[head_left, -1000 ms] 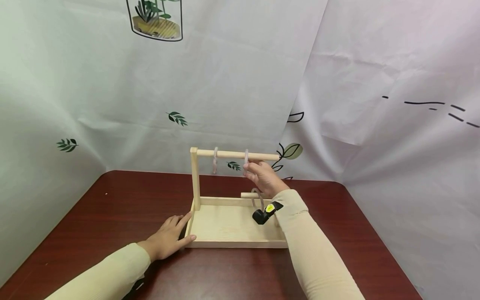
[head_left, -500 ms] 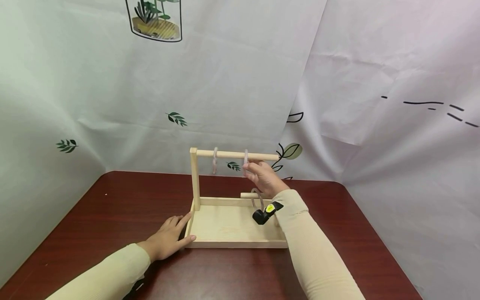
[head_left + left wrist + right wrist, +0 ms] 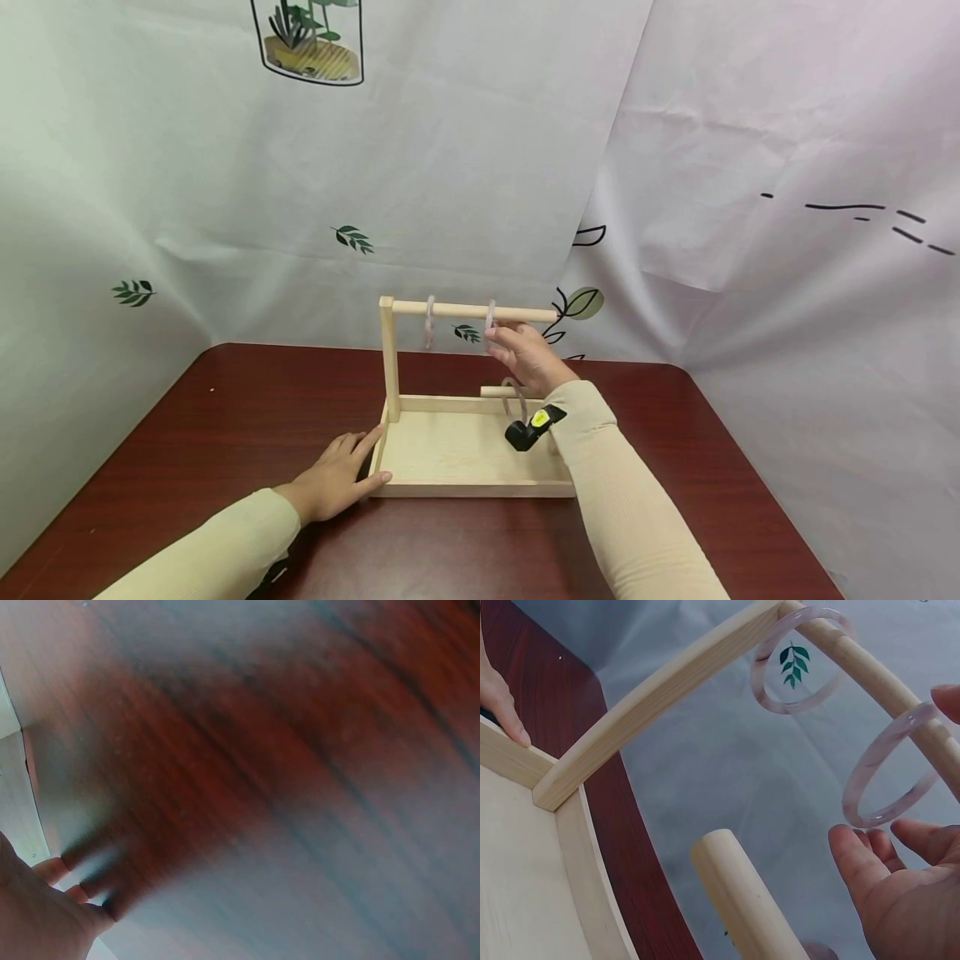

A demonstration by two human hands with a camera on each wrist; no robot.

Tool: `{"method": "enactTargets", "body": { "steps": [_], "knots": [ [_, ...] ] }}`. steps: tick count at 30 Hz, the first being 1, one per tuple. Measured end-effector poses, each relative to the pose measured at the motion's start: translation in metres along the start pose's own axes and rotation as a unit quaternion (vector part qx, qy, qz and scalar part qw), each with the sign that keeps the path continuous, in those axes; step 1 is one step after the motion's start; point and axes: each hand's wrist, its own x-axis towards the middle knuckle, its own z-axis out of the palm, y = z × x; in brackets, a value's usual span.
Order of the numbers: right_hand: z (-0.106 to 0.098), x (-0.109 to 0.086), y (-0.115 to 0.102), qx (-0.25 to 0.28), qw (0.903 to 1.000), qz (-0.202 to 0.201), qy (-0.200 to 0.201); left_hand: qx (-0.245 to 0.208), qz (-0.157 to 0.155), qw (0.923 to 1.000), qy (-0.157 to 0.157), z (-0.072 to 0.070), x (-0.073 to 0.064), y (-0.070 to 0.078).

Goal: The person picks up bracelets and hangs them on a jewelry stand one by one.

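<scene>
My right hand (image 3: 528,357) is raised at the upper bar (image 3: 450,309) of a wooden stand. Its fingertips meet the lower rim of a pale, marbled bangle (image 3: 885,769) that rings the bar, thumb and fingers close about it. Another bangle (image 3: 795,664) hangs from the same bar nearer the post (image 3: 390,358). A third bangle (image 3: 516,398) is on the short lower peg (image 3: 742,892), partly hidden behind my right wrist. My left hand (image 3: 333,475) rests with spread fingers on the left side of the tray base (image 3: 472,490); only its fingers (image 3: 52,870) show in the left wrist view.
The stand is on a dark red-brown table (image 3: 255,417). Behind and beside it hangs a white cloth (image 3: 465,167) printed with leaves and a jar. A small black camera (image 3: 525,432) sits on my right wrist, above the tray floor.
Both hands and the bangles keep nearly the same places. The head view has shifted very slightly.
</scene>
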Motion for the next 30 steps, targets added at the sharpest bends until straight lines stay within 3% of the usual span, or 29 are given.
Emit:
{"method": "enactTargets", "body": {
  "steps": [6, 10, 16, 21, 26, 30],
  "knots": [
    [-0.004, -0.003, -0.001, -0.016, 0.9998, -0.003, -0.015, 0.001, 0.0, 1.0, -0.001, 0.0, 0.0, -0.001],
    [-0.008, -0.008, -0.001, -0.084, 0.9965, 0.008, -0.001, -0.001, -0.004, 1.0, -0.002, 0.0, 0.0, -0.002],
    [-0.013, -0.015, -0.001, -0.195, 0.9803, 0.007, 0.03, -0.012, -0.01, 0.9999, -0.006, -0.003, 0.001, -0.004],
    [-0.015, -0.024, -0.003, -0.278, 0.9597, -0.009, 0.04, -0.026, -0.016, 0.9994, -0.013, -0.006, 0.003, -0.005],
    [-0.018, -0.037, -0.006, -0.376, 0.9244, -0.02, 0.058, -0.032, -0.009, 0.9994, -0.003, -0.008, 0.002, -0.005],
    [-0.022, -0.048, -0.006, -0.404, 0.9125, -0.029, 0.061, -0.04, 0.0, 0.999, 0.022, -0.011, 0.001, -0.005]
  ]
}}
